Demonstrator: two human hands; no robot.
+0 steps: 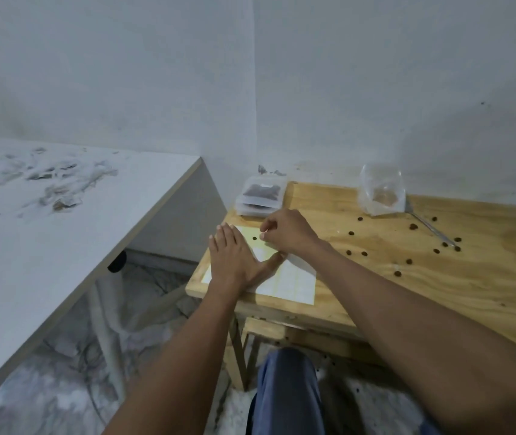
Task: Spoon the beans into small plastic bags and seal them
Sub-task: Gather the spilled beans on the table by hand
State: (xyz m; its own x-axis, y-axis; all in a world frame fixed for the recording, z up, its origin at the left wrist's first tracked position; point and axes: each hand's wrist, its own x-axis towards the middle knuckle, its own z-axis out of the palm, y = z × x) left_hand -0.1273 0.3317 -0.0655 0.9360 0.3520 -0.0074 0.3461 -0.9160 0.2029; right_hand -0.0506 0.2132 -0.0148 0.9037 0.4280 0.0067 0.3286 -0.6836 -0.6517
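While sealed bags (261, 196) sit stacked, your left hand (236, 259) flattens the label sheet (291, 282), your right hand (285, 230) pinches a label, and one bag (381, 191) stands open.

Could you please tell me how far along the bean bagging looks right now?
Done: filled bags stacked at the table's far corner. In hand: left hand flat on the label sheet, right hand peeling a label. Left: the open bag, beside the spoon, and scattered beans.

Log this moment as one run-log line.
left hand: flat on label sheet | right hand: pinching a label | filled bags: stacked at table's far corner | beans: scattered
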